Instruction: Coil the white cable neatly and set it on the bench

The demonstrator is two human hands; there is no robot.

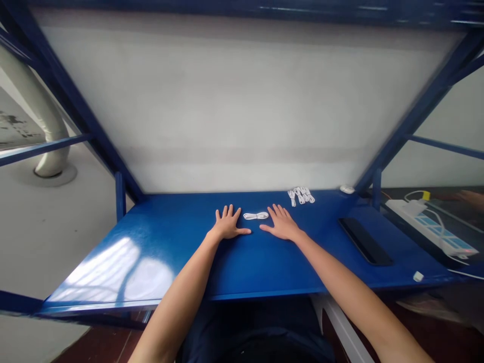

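Both of my hands lie flat, palms down, on a blue table [151, 242]. My left hand [227, 224] has its fingers spread and holds nothing. My right hand [282, 223] rests the same way, fingers apart and empty. Between the two hands, just beyond the fingertips, lies a small coiled white cable [255, 216], touching neither hand. A bunch of several more coiled white cables [301, 195] sits farther back to the right.
A long black flat object [365, 241] lies on the table's right side. A small white round item [347, 189] sits at the back right corner, a small white piece [418, 276] near the front right edge. A white power strip [431, 229] lies beyond the right edge. Blue frame posts flank the table.
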